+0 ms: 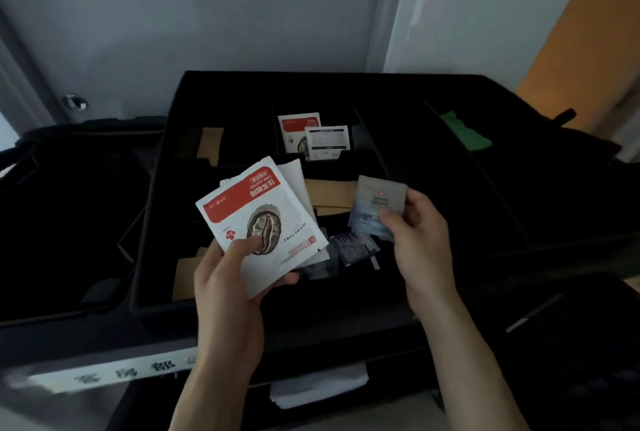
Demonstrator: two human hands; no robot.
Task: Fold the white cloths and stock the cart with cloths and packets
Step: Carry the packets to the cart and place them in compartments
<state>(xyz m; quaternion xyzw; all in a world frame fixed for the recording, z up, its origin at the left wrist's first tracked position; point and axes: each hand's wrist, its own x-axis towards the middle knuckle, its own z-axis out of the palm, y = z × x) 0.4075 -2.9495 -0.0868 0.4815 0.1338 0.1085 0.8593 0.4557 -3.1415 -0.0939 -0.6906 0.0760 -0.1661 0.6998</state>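
Fingers of the left hand point(228, 278) curl beneath a small fanned stack of white foil coffee packets point(263, 226), with the thumb pressed on top over the printed coffee-bean drawing, so that the stack is pinched between thumb and fingers. The top packet carries a red band and inverted printed characters; its long axis runs diagonally, from the held corner at lower right toward upper left, its red-banded end pointing away from the person. At least two further white packets fan out behind it toward the upper right. The right hand point(419, 233) pinches a small square grey-blue foil sachet point(377, 208) between thumb and fingertips, gripping its lower right corner; the sachet is tilted, its free edge pointing up and left, and a small red mark sits near its centre. Both hands are held above a black fabric compartmented organiser tray point(156, 222) on top of the dark cart point(519, 292). Two more red-and-white packets point(311, 136) stand in a rear middle compartment. Brown paper envelopes point(329, 195) lie in the compartments between and beside the hands, and dark small sachets point(353, 247), possibly of the same type as the held one, lie below. A green crumpled item point(464, 132) rests in the far right compartment.
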